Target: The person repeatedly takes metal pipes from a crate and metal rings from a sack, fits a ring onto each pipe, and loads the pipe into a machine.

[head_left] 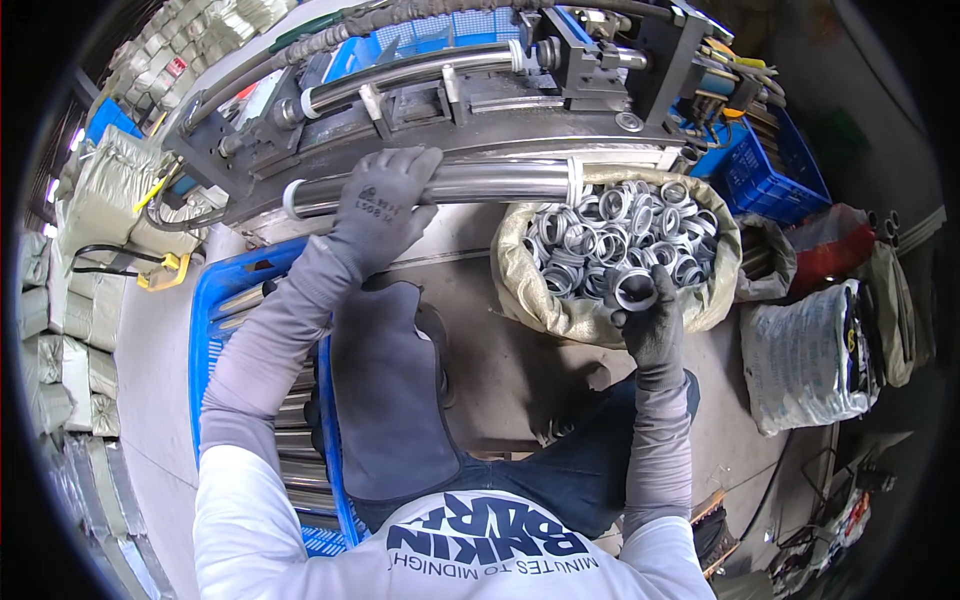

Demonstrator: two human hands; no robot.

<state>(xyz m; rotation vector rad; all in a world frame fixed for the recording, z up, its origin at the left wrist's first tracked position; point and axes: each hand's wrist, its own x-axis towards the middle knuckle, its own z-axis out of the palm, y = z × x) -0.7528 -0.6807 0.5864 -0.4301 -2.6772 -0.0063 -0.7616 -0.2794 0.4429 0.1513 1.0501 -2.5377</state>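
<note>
Fingers [428,158] grip: left hand [385,207] a shiny, white-collared tube [500,184]; right hand [655,335] a round silvery ring [634,301].

White shirt [440,582]: large dark block lettering [520,545] across chest, smaller line [490,566] alongside, both upside down in view. Gloved left hand [385,205]: small dark print [372,203] on back.

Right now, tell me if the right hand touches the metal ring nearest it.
Touching: the head view shows the right hand holding the metal ring between thumb and fingers.
</note>
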